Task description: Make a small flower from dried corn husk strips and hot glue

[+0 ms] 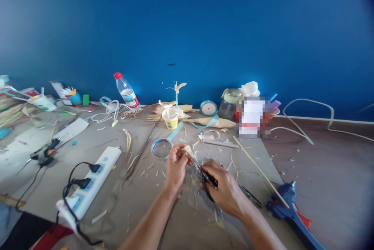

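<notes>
My left hand (177, 164) pinches a small pale piece of dried husk (188, 150) between thumb and fingertips. Black-handled scissors (208, 182) are gripped in my right hand (223, 187), their blades pointing up and left against the husk piece. How far the blades are apart is too small to tell. Behind my hands a yellow and white cup (170, 119) holds a stem wrapped in light blue, topped with a husk flower (179, 87). A roll of clear tape (161, 148) lies just left of my left hand. Thin husk scraps are scattered around both hands.
A white power strip (96, 182) with black plugs lies at left, near a black glue gun (45, 152). A blue glue gun (288, 207) and a thin wooden stick (260, 170) are at right. Along the wall stand a plastic bottle (127, 92) and a glass jar (229, 104).
</notes>
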### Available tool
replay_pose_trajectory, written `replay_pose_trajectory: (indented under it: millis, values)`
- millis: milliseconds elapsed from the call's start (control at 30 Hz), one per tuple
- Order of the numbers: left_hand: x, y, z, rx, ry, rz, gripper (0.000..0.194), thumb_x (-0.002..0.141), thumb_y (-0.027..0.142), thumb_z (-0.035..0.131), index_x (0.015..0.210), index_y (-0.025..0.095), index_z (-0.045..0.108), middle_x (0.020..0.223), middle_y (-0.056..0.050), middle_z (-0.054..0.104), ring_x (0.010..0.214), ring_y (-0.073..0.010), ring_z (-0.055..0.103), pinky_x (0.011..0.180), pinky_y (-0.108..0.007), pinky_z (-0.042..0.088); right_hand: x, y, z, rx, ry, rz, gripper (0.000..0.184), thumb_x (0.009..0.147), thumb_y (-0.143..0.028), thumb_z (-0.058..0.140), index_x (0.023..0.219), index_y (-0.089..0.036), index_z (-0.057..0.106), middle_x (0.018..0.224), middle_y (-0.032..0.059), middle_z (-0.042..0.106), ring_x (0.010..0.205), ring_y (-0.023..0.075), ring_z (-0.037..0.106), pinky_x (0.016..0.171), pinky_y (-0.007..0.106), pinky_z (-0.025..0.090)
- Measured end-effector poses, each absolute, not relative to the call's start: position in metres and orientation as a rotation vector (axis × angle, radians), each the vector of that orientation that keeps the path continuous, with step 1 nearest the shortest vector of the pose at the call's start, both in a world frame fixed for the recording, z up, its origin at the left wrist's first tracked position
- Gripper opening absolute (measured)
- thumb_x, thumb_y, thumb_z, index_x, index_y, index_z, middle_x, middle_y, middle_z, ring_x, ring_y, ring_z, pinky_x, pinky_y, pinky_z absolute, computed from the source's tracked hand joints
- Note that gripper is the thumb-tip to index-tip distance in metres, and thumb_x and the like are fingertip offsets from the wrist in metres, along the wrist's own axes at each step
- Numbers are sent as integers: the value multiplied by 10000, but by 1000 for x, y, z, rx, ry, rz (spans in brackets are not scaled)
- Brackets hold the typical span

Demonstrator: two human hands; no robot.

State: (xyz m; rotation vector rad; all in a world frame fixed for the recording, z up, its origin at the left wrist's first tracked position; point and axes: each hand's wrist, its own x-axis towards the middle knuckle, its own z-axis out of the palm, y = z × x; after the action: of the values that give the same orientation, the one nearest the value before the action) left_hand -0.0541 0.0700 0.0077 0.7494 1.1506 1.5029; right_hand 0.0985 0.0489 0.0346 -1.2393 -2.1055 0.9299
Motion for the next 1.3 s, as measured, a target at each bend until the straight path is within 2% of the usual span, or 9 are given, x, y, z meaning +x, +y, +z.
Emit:
replay_pose_trajectory:
  millis: [200, 600, 900, 1300]
  values:
    - [-53, 70, 13, 721, 1149, 1503, 271, 690, 242, 636, 918, 167, 509, 579, 64, 521, 506, -75, 490, 551, -214, 380, 98, 50, 33, -1238, -2074, 1010, 147, 717, -118, 529, 825, -202, 583, 862, 35, 597, 824, 184, 539, 750, 282, 387]
    - [-53, 69, 13, 720, 1115, 1517, 271, 691, 261, 656, 900, 165, 511, 567, 59, 521, 510, -80, 501, 545, -210, 381, 100, 52, 26, -1241, -2068, 1040, 59, 742, -161, 523, 763, -201, 561, 816, 30, 584, 767, 171, 531, 685, 264, 397]
    - [-55, 69, 14, 743, 1123, 1516, 285, 688, 277, 671, 893, 162, 510, 563, 57, 527, 497, -75, 500, 536, -207, 378, 99, 51, 25, -1291, -2084, 1030, 123, 749, -177, 523, 840, -205, 601, 802, 20, 584, 758, 170, 526, 689, 267, 385]
    - [-55, 70, 19, 787, 1160, 1493, 327, 661, 303, 684, 900, 162, 512, 557, 58, 526, 489, -82, 500, 540, -218, 385, 101, 50, 24, -1307, -2062, 1068, 144, 762, -175, 498, 848, -200, 611, 779, 15, 584, 731, 163, 543, 665, 264, 399]
